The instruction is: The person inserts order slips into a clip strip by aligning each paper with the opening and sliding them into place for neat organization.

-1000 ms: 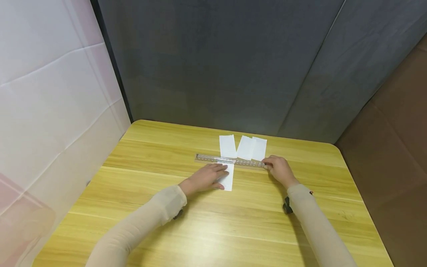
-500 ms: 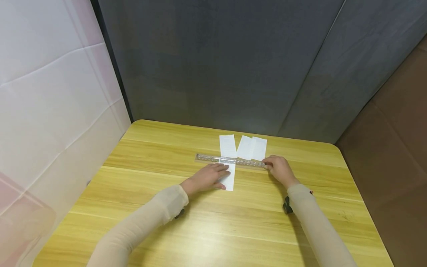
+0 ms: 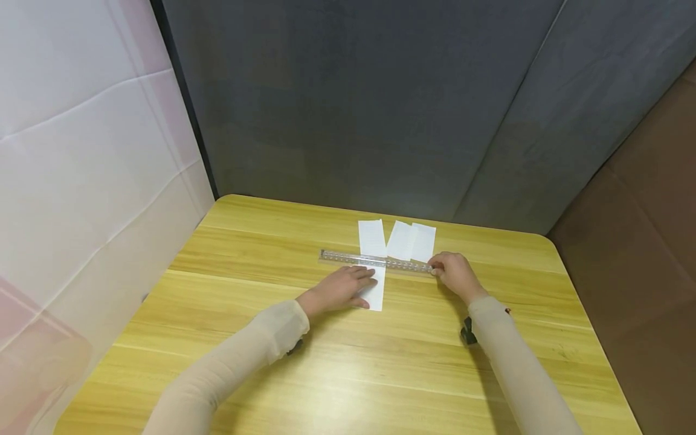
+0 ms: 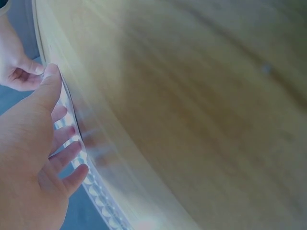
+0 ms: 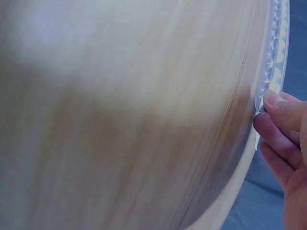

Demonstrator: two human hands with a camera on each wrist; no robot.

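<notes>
A clear plastic ruler (image 3: 375, 261) lies across a long white paper strip (image 3: 374, 266) on the wooden table (image 3: 244, 338). My left hand (image 3: 342, 287) lies flat with straight fingers on the strip, just below the ruler. My right hand (image 3: 454, 272) pinches the ruler's right end; the right wrist view shows its fingertips (image 5: 278, 108) on the ruler's end (image 5: 268, 81). In the left wrist view my left hand's fingers (image 4: 64, 143) rest spread beside the ruler (image 4: 91, 177).
Two more white paper pieces (image 3: 412, 241) lie just beyond the ruler toward the table's far edge. A grey padded wall stands behind the table, a white panel to the left, a brown one to the right.
</notes>
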